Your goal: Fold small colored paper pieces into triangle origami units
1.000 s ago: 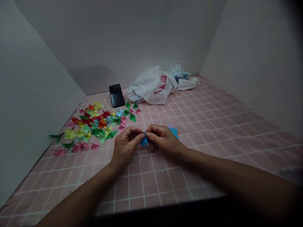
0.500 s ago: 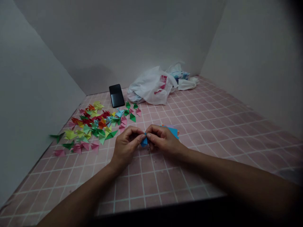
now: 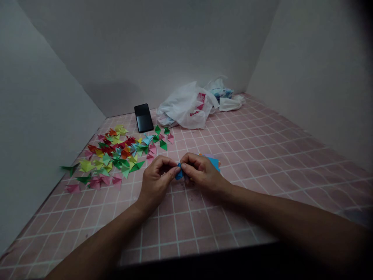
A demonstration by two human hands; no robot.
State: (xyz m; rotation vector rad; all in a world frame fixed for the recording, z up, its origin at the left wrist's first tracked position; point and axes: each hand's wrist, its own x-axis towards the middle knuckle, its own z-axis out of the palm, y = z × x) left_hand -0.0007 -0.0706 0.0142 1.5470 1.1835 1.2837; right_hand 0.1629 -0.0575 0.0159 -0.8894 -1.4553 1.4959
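Note:
A small blue folded paper piece [image 3: 178, 174] is pinched between the fingertips of both hands, just above the pink checked tabletop [image 3: 262, 155]. My left hand [image 3: 155, 181] is closed on its left side, my right hand [image 3: 199, 171] closed on its right side. Most of the paper is hidden by my fingers. A short stack of coloured paper squares [image 3: 215, 161], blue on top, lies right behind my right hand. A spread of folded paper triangles [image 3: 116, 153] in green, red, yellow and pink lies to the left.
A black phone [image 3: 143, 117] lies at the back near the wall. A crumpled white plastic bag [image 3: 188, 104] and more bags [image 3: 224, 95] sit at the back middle. Grey walls close in the left, back and right sides.
My fingers have shifted slightly on the blue paper, which sits a little higher between the fingertips. Nothing else has moved.

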